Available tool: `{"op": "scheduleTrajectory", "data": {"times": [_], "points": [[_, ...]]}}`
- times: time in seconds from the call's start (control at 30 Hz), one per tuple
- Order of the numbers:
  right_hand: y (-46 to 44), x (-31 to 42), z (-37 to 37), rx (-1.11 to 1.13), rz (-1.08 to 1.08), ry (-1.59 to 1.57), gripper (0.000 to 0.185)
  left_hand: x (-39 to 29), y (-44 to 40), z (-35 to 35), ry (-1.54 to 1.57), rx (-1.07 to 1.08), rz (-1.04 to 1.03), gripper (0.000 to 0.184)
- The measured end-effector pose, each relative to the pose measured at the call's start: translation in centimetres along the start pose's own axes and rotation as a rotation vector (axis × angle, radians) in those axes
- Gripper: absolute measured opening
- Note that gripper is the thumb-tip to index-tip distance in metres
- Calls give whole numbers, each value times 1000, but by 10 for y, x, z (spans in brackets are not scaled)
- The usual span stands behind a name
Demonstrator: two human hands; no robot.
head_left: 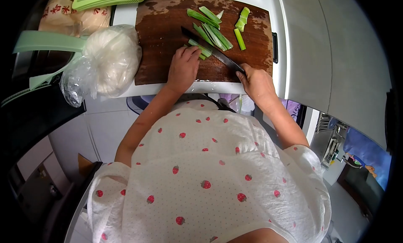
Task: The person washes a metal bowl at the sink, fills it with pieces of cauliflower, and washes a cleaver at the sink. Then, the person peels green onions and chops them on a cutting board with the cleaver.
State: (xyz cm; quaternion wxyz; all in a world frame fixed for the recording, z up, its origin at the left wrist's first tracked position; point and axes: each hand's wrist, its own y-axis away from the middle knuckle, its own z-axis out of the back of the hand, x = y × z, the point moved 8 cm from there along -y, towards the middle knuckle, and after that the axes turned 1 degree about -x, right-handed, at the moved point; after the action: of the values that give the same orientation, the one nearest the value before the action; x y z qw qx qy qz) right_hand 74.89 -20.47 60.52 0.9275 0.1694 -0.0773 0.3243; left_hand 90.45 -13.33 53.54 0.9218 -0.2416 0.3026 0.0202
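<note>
On the brown wooden cutting board [157, 41], my left hand [184, 69] presses down with bent fingers on a short bundle of green stalk pieces [202, 50]. My right hand [255, 82] is closed round the handle of a dark-bladed knife [222, 57]. The blade points up and to the left, just beyond the held pieces. Several long cut green pieces [214, 35] lie past the blade. Farther right are a thicker light-green piece [242, 19] and a short green stalk [239, 39].
Left of the board sits a clear plastic bag with white contents [115, 60], beside a pale green handle [50, 42]. Green plastic trays [110, 0] and a printed bag [63, 12] are at the upper left. The white counter edge [218, 87] runs in front of my body.
</note>
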Motion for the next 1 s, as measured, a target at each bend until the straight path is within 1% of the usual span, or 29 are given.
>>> {"op": "scheduleTrajectory", "data": {"times": [0.1,0.17,0.27,0.4,0.43,0.53,0.6,0.67,0.7,0.77,0.9,1.0], "points": [[-2,5,0,-13,12,57,20,0,-2,0,-23,-6,-13,32],[-4,8,-7,47,10,126,19,1,-2,-3,-43,5,3,31],[-18,13,-19,15,29,143,19,2,-1,-6,-70,10,4,30],[-37,13,-21,-88,9,-27,18,3,1,-6,-44,28,9,29],[-40,0,-24,-122,-29,-160,19,2,1,-4,-37,10,-2,30],[-38,-13,-19,-131,-98,-236,22,0,0,0,-10,-21,-14,30],[-26,-7,-12,-134,-78,-242,22,1,2,2,6,-15,-9,31],[-13,8,-1,-35,-32,-146,21,-1,1,4,64,-39,-42,31],[-9,7,0,-38,-36,-141,21,-1,1,3,70,-41,-46,31],[-5,10,-3,-11,6,26,20,1,2,-2,60,-13,-43,34],[-11,15,-10,36,8,97,18,2,1,-3,50,3,-25,33],[-26,24,-23,-22,34,79,17,3,1,-5,61,20,-10,33]]}}
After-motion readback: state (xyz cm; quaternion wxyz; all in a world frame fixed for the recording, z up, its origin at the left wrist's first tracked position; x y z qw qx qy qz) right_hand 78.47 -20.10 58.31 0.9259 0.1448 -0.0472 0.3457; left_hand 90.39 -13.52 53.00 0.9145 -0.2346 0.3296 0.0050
